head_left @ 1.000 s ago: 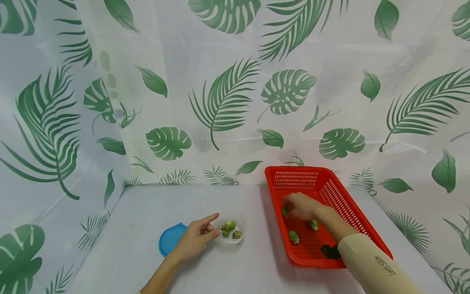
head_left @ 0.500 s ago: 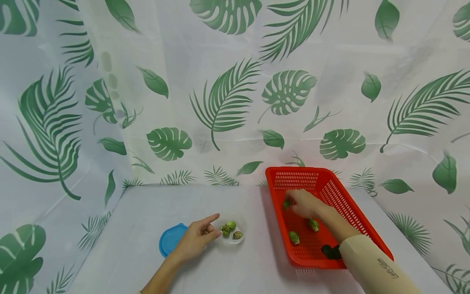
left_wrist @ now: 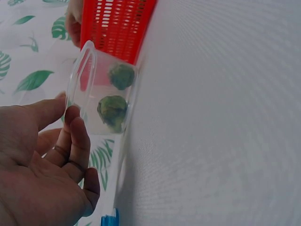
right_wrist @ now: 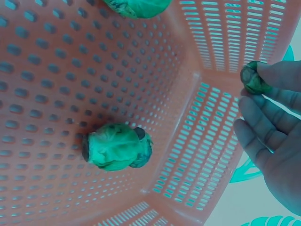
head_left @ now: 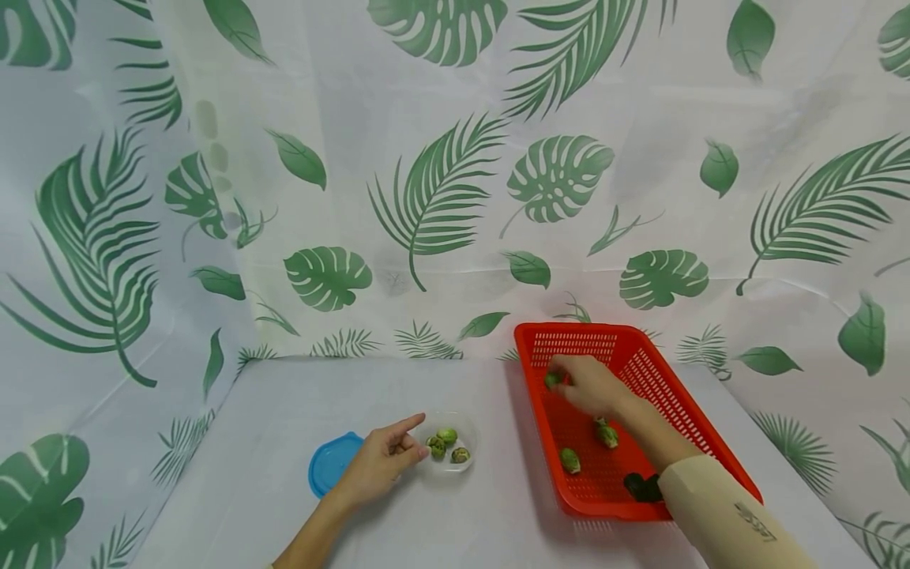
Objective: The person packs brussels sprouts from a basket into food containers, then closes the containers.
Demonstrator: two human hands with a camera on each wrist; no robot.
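My left hand [head_left: 377,461] holds the rim of a small clear plastic container [head_left: 446,468], its thumb and fingertips right at the edge in the left wrist view and its index finger stretched out. Brussels sprouts [head_left: 446,435] lie inside the container. Over the back left part of a red plastic basket [head_left: 562,498], my right hand [head_left: 588,385] pinches a Brussels sprout [right_wrist: 254,77] between thumb and fingers. Other Brussels sprouts [head_left: 569,460] lie on the basket's floor, two of them close together [right_wrist: 113,147] in the right wrist view.
A blue lid [head_left: 329,465] lies on the white table left of the container, partly behind my left hand. Dark green, rounded things [head_left: 643,487] sit in the basket's near right corner, partly covered by my right sleeve. Leaf-printed sheeting [head_left: 455,197] hangs behind the table.
My right hand has risen slightly toward the basket's back wall with the Brussels sprout, uncovering more of the sprouts beneath. My left hand and the container stay put.
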